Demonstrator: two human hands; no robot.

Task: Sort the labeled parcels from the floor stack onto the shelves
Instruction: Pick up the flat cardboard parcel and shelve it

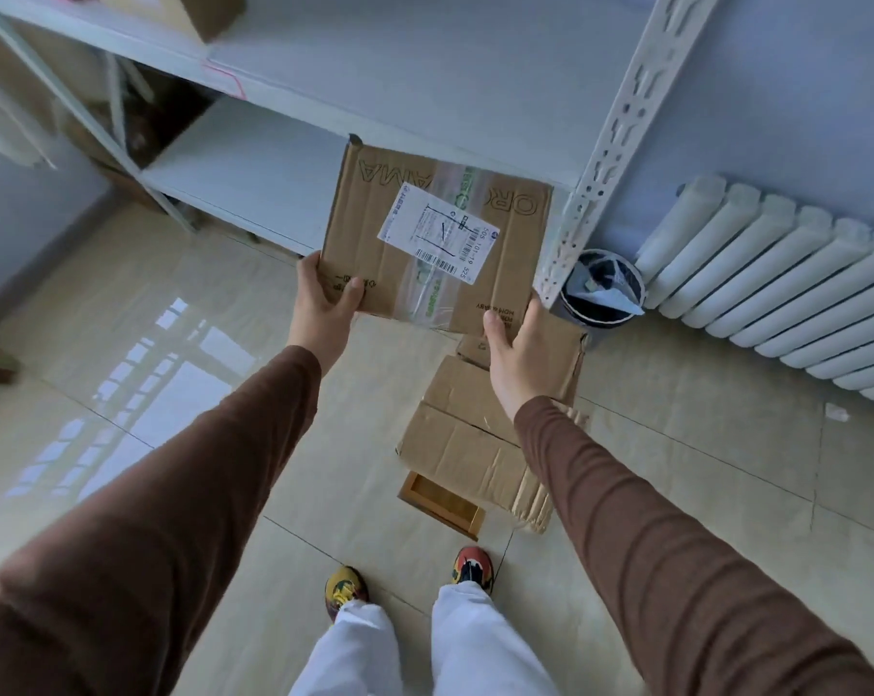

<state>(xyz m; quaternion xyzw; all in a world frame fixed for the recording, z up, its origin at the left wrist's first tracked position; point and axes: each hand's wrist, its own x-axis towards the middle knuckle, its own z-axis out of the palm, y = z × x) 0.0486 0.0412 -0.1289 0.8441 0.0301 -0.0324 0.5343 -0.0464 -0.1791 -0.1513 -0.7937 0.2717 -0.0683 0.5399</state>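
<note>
Parcel handling at a shelf unit, seen from the head camera. A flat brown cardboard parcel (435,233) bearing a white printed shipping label (439,237) and a strip of clear tape is held in the air, tilted, with its far edge at the front of the white metal shelving unit (425,87), between the upper board and the lower board. The left hand (322,303) grips the parcel's near left corner, thumb curled over the top face, the other fingers hidden beneath. The right hand (518,351) holds the near right corner, thumb lying along the near edge, fingers under the box and out of sight. Below the hands, a floor stack of brown cardboard boxes (467,444) lies on the pale glossy tiled floor (174,384). A black-lined waste bin (603,288) stands beside the perforated shelf upright (611,143), next to a white ribbed radiator (786,283). Another brown carton (199,7) sits on the upper board.
</note>
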